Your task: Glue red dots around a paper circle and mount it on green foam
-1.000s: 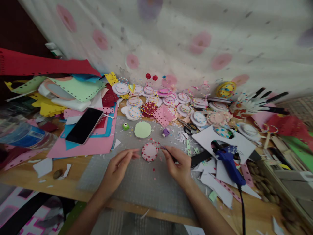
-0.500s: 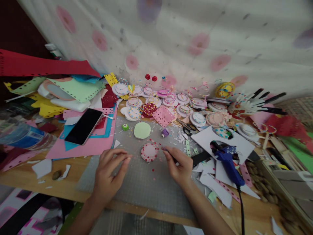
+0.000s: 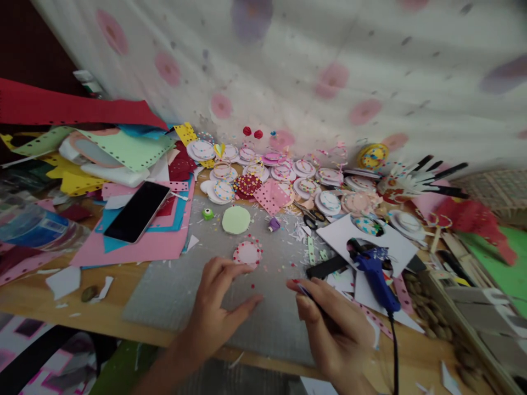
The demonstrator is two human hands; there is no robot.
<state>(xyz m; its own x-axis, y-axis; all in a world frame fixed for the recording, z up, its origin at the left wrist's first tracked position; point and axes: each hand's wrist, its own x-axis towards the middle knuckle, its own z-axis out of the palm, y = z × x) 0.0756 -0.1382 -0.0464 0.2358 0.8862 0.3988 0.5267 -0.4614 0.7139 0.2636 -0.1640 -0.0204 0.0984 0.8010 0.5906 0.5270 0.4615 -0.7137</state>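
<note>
A small pink paper hat edged with red dots lies on the grey cutting mat. Just below it, my left hand is open, thumb and fingers spread, its fingertips overlapping the hat's near edge in view; I cannot tell if they touch. To the right, my right hand is closed around a thin dark tool, mostly hidden by the fingers, with a spot of red near its tip. A loose red dot sits between my hands. A pale green paper disc lies beyond the hat.
Several decorated little paper hats crowd the back. A blue glue gun rests on paper scraps at the right, near scissors. On the left are a phone on coloured sheets and a plastic bottle.
My left hand has moved right and opened wider, near the hat. My right hand has drawn back toward me and to the right, away from the hat, still holding the thin tool.
</note>
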